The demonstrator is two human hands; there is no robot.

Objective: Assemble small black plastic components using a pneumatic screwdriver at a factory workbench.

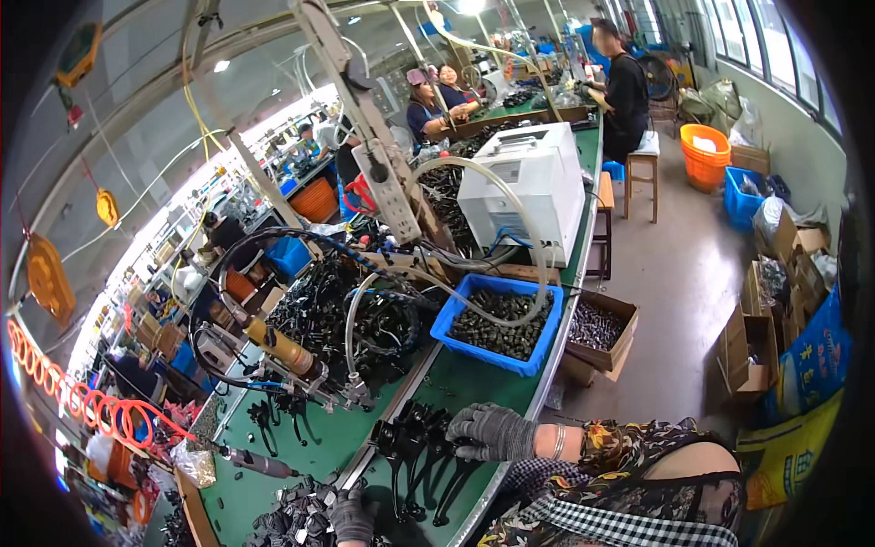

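Observation:
My right hand, in a grey knit glove, curls its fingers over a black brake lever near the bench's right edge. Beside it several more black brake levers lie bunched together, their long blades toward me. At the lower edge my left hand, gloved too, presses its fingers together against a heap of small dark grey parts. Whatever those fingers hold is hidden. Ahead of my hands hangs a brass-coloured pneumatic tool with hoses, over the green bench.
A blue bin of small metal pieces stands ahead on the bench, before a white machine. A power screwdriver lies left, on a coiled red hose. Cartons stand on the floor at right. Other people work farther off.

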